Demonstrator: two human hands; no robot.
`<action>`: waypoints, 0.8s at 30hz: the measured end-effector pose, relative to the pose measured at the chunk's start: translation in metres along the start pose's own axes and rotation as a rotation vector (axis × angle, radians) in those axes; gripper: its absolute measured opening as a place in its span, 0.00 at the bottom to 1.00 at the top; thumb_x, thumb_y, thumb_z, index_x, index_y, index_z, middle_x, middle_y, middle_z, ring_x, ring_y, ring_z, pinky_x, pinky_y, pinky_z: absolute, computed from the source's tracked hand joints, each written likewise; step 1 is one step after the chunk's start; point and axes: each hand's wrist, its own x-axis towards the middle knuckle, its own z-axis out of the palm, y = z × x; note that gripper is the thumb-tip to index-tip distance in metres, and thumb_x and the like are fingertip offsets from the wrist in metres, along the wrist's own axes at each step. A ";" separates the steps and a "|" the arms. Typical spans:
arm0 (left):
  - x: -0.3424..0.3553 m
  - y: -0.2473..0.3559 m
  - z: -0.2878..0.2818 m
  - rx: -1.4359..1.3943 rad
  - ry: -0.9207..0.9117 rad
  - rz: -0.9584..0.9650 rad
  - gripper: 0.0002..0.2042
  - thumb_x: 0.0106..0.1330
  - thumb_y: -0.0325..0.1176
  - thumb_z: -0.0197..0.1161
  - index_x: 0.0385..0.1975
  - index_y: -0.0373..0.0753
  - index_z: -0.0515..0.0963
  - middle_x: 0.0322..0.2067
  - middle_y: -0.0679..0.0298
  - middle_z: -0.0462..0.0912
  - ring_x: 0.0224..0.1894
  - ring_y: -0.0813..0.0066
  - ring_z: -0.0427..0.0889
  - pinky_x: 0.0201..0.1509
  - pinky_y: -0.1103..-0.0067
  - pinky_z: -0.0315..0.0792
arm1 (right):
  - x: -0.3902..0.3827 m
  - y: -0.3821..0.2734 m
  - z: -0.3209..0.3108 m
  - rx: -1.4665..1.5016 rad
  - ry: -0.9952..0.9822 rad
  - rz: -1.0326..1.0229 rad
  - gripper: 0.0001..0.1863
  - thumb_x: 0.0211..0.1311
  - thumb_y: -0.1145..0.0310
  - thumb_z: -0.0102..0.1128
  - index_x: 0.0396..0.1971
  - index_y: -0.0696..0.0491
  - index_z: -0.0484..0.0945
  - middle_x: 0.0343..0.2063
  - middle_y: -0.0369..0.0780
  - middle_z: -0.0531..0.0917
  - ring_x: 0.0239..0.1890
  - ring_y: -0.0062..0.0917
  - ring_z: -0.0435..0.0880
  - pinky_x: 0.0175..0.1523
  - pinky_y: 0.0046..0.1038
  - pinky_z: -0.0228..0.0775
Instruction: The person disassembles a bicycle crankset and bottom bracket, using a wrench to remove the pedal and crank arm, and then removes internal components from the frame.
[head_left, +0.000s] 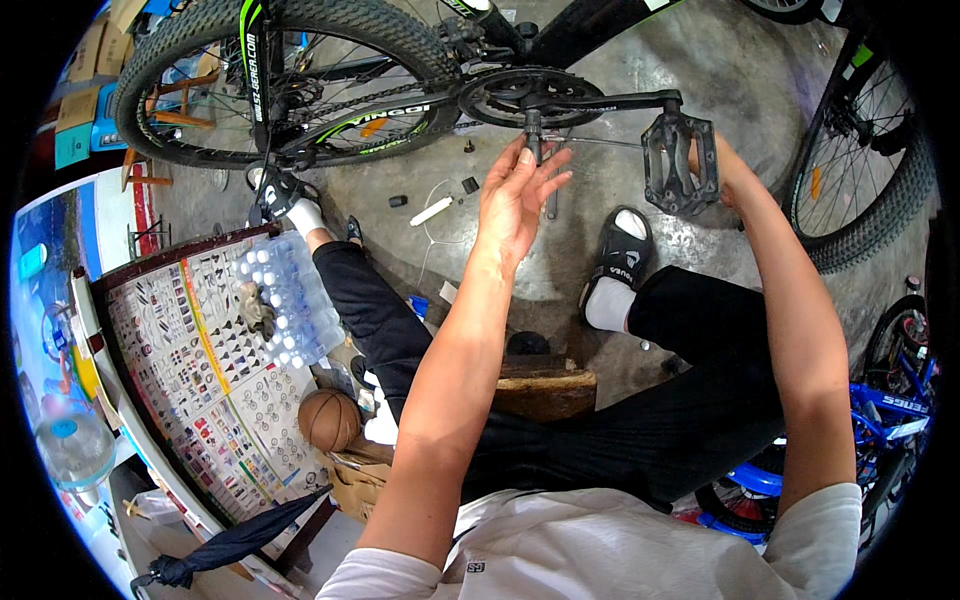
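Observation:
My left hand point(518, 195) is at the crank, thumb and index on a dark cylindrical tool point(533, 128) below the chainring point(482, 100), other fingers spread. A thin metal bar point(600, 140) runs from there toward the black pedal point(678, 185) on the crank arm point(615, 100). My right hand point(722, 168) is curled behind that pedal, mostly hidden, so what it grips cannot be made out. A white tube point(431, 210) and small black parts point(398, 200) lie on the concrete floor.
The bicycle's wheels point(170, 130) stand along the top and right. At left are a picture-covered board point(180, 380), water bottles point(300, 290), a basketball point(330, 420) and a folded umbrella point(230, 540). A blue bicycle point(885, 400) is at lower right. My feet point(620, 260) flank the work.

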 end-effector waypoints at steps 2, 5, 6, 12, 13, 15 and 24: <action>0.001 0.000 -0.001 0.014 -0.003 0.006 0.19 0.74 0.35 0.57 0.60 0.33 0.69 0.57 0.51 0.76 0.62 0.48 0.75 0.61 0.59 0.74 | 0.002 -0.002 0.000 0.162 -0.003 0.309 0.06 0.56 0.70 0.58 0.31 0.53 0.81 0.23 0.32 0.78 0.22 0.16 0.72 0.23 0.26 0.59; 0.000 -0.001 0.001 -0.009 -0.017 0.007 0.24 0.73 0.35 0.60 0.64 0.31 0.66 0.54 0.55 0.78 0.59 0.52 0.78 0.59 0.65 0.76 | -0.001 0.000 0.007 0.149 -0.035 0.225 0.05 0.56 0.67 0.57 0.29 0.51 0.80 0.21 0.30 0.76 0.17 0.15 0.67 0.18 0.25 0.49; 0.000 -0.001 0.001 -0.010 -0.005 0.009 0.24 0.72 0.36 0.60 0.63 0.31 0.66 0.53 0.56 0.79 0.59 0.53 0.79 0.59 0.65 0.76 | 0.000 -0.001 0.006 0.150 -0.033 0.226 0.05 0.56 0.67 0.57 0.29 0.51 0.80 0.21 0.30 0.76 0.17 0.15 0.67 0.18 0.25 0.49; 0.000 -0.002 -0.002 0.021 0.019 0.000 0.23 0.73 0.36 0.60 0.63 0.33 0.67 0.54 0.55 0.78 0.57 0.54 0.79 0.59 0.61 0.75 | 0.009 -0.025 -0.009 -0.045 -0.227 0.142 0.04 0.57 0.66 0.55 0.28 0.48 0.77 0.20 0.28 0.75 0.15 0.13 0.62 0.19 0.24 0.43; -0.001 -0.002 -0.001 0.016 0.029 -0.005 0.25 0.72 0.37 0.61 0.65 0.32 0.65 0.53 0.57 0.79 0.54 0.58 0.80 0.57 0.64 0.76 | 0.008 -0.027 -0.008 -0.042 -0.201 0.161 0.04 0.58 0.65 0.54 0.27 0.47 0.77 0.20 0.28 0.75 0.15 0.13 0.62 0.19 0.24 0.43; -0.001 -0.001 0.000 0.029 0.023 -0.007 0.26 0.73 0.37 0.61 0.65 0.32 0.64 0.52 0.57 0.79 0.54 0.58 0.80 0.57 0.65 0.76 | 0.008 -0.029 -0.008 -0.040 -0.176 0.177 0.05 0.59 0.65 0.54 0.26 0.47 0.77 0.20 0.27 0.75 0.15 0.12 0.62 0.19 0.24 0.42; -0.003 0.005 0.001 0.137 0.001 -0.044 0.24 0.74 0.41 0.59 0.64 0.38 0.65 0.56 0.53 0.78 0.54 0.59 0.80 0.56 0.63 0.77 | 0.000 -0.055 0.006 0.071 -0.172 0.305 0.10 0.62 0.65 0.55 0.39 0.49 0.84 0.29 0.31 0.84 0.26 0.16 0.79 0.26 0.21 0.67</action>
